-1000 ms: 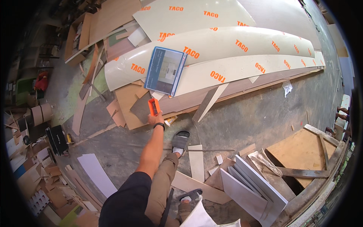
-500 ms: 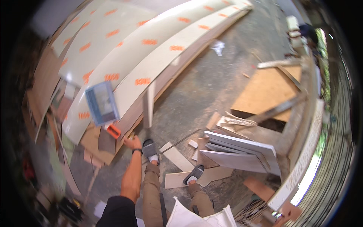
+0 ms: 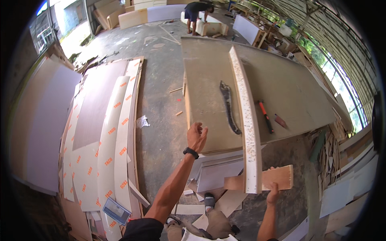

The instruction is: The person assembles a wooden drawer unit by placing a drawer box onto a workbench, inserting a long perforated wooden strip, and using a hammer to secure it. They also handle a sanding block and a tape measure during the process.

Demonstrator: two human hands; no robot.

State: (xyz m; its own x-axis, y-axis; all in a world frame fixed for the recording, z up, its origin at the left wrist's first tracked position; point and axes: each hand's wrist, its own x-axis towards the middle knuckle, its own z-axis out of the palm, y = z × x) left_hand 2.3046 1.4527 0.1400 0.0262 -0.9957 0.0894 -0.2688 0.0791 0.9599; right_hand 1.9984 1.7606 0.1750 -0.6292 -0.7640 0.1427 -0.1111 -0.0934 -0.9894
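Note:
My left hand [image 3: 197, 137], with a black band at the wrist, is raised by the near left corner of the large worktable [image 3: 209, 80]. Its fingers are curled; whatever they may hold is hidden. At the lower right, my right hand [image 3: 273, 193] grips a short brown wooden board [image 3: 279, 178], thumb on the near side and fingertips over the far edge. Part of this board is hidden behind a long white speckled plank [image 3: 247, 124], which lies across the table and juts past its near edge. I cannot tell whether board and plank touch.
On the table lie a dark handsaw [image 3: 227, 106], a red-and-black hammer [image 3: 265, 116] and a small reddish block [image 3: 280, 120]. Stacked sheets [image 3: 120, 120] line the left floor, with a clear-lidded case [image 3: 116, 211] on them. Offcuts surround my feet. Another person [image 3: 196, 16] bends at the back.
My view has swung up and to the right, bringing in the tabletop. My left hand has left the sheet stack near an orange object for the table corner. The right hand's grip now shows clearly.

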